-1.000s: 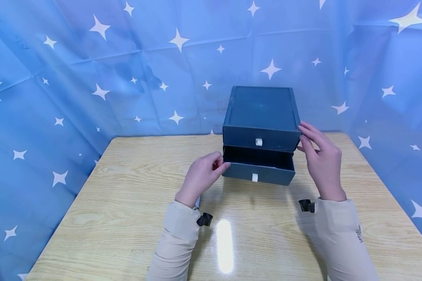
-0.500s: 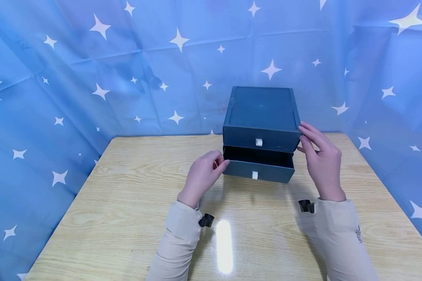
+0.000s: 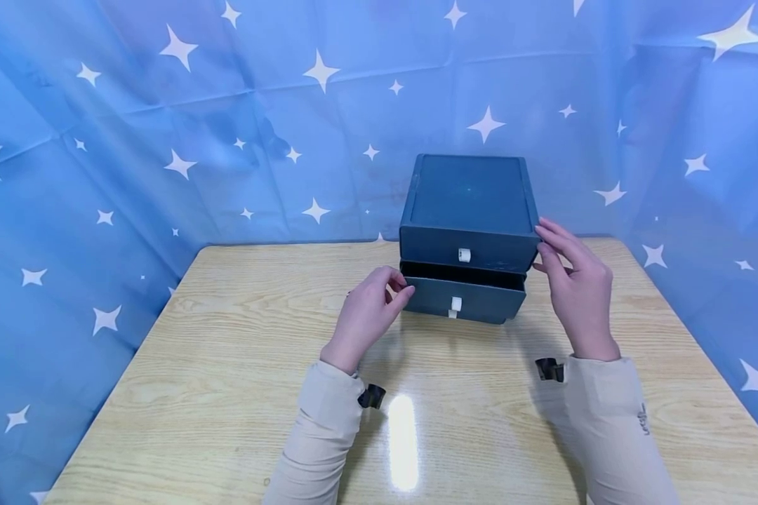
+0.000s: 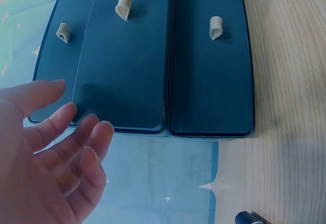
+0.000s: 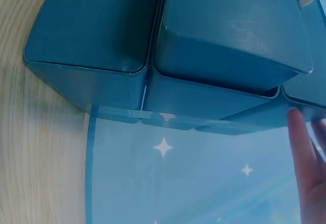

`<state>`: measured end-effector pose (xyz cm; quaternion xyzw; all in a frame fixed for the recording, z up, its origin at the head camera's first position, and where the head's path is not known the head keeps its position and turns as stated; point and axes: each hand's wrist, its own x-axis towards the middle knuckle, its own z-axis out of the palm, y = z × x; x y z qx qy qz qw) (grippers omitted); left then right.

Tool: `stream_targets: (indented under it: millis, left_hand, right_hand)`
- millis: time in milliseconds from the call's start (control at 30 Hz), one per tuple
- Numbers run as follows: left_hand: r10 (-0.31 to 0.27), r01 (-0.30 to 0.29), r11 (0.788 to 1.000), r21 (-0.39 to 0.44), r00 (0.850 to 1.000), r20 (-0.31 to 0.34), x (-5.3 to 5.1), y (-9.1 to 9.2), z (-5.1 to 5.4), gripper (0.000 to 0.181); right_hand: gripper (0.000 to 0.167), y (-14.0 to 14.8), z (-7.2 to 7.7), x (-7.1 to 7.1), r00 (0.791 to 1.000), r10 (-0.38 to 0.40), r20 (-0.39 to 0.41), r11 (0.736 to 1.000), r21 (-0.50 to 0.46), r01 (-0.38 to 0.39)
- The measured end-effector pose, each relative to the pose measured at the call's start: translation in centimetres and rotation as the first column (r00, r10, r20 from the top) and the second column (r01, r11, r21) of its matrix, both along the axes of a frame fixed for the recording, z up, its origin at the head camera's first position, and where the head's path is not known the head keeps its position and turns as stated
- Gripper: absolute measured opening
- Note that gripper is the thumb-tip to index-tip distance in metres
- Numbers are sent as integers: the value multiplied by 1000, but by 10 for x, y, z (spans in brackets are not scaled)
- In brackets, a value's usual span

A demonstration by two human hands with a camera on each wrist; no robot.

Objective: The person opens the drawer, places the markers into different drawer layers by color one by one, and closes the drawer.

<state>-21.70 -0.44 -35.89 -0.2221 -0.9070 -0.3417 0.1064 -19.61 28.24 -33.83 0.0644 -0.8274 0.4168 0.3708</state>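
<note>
A dark blue drawer cabinet [image 3: 470, 193] stands at the table's back edge. Its middle drawer [image 3: 480, 298] juts out a little, leaving a narrow dark gap under the top drawer [image 3: 429, 247]. The left hand [image 3: 369, 312] is at that drawer's upper left corner; in the left wrist view its fingers [image 4: 63, 114] are loosely bent near the drawer's edge. Flush below lies the bottom drawer [image 4: 211, 81]. My right hand [image 3: 577, 294] rests its fingertips on the cabinet's upper right front edge; only some of its fingers [image 5: 304, 158] show in the right wrist view.
Each drawer front bears a small pale pull tab, such as the middle one [image 3: 456, 304]. A blue star-patterned cloth [image 3: 278, 112] hangs behind and beside the wooden table [image 3: 227, 351]. Black wrist mounts [image 3: 371, 396] sit at both cuffs.
The middle drawer has slid inward, narrowing its opening, and the bottom drawer's tab has come into view beneath it. My left hand has moved slightly forward with it; the right hand has stayed put.
</note>
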Motion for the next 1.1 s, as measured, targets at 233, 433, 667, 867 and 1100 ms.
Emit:
stream_targets:
  millis: [233,433,667,867,1100]
  left_hand:
    - [11,-10,1000,-23,999,37,-3,3,-3,36]
    - [13,-11,1000,-29,999,50,-4,6,-7,42]
    - [0,0,1000,-10,997,71,-5,9,-10,51]
    - [-17,16,1000,11,992,122,-6,10,-13,56]
    - [-40,30,997,64,987,156,-7,11,-15,59]
  right_hand:
    - [34,0,0,0,1000,0,-7,1000,9,0]
    - [34,-1,0,1,1000,-7,-4,1000,5,7]
    - [33,-1,1,0,1000,-12,-5,1000,-10,12]
    - [34,-1,0,2,1000,-12,-8,1000,-12,12]
    - [33,-2,1,2,1000,-19,5,1000,-5,19]
